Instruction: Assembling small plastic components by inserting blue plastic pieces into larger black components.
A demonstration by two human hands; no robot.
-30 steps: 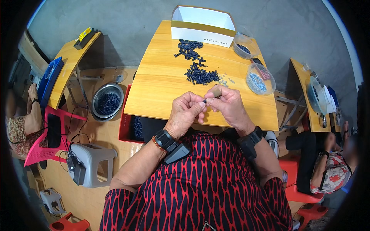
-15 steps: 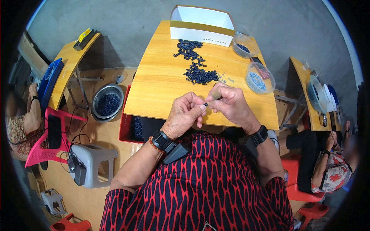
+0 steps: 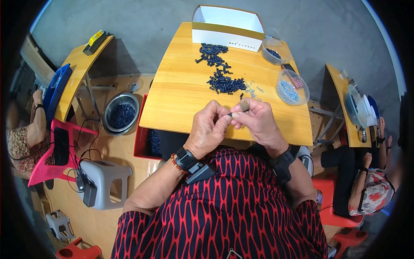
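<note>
Above the near edge of the wooden table [image 3: 177, 95], my left hand [image 3: 206, 129] and my right hand [image 3: 261, 125] meet, fingertips touching. Pinched between both thumbs and forefingers is a small dark plastic piece [image 3: 230, 115], mostly covered by the fingers. A tan cover [image 3: 245, 105] wraps one finger of my right hand. Just beyond the hands lies a heap of small dark tube-like pieces [image 3: 225, 84], with a second heap [image 3: 211, 54] farther back. Tiny clear or silvery bits [image 3: 256, 90] are scattered to the right of the nearer heap.
A white box with a gold rim [image 3: 228, 39] stands at the table's far edge. On the right are a clear tub of dark pieces [image 3: 282, 46] and a tub of pale blue bits [image 3: 304, 93]. A metal basin [image 3: 137, 105] and grey stool [image 3: 108, 172] are left. Co-workers sit on both sides.
My fingertips have drawn closer together around the dark piece, covering more of it. More tiny bits show beside the heap. The right-hand co-worker's arm has reached toward their table.
</note>
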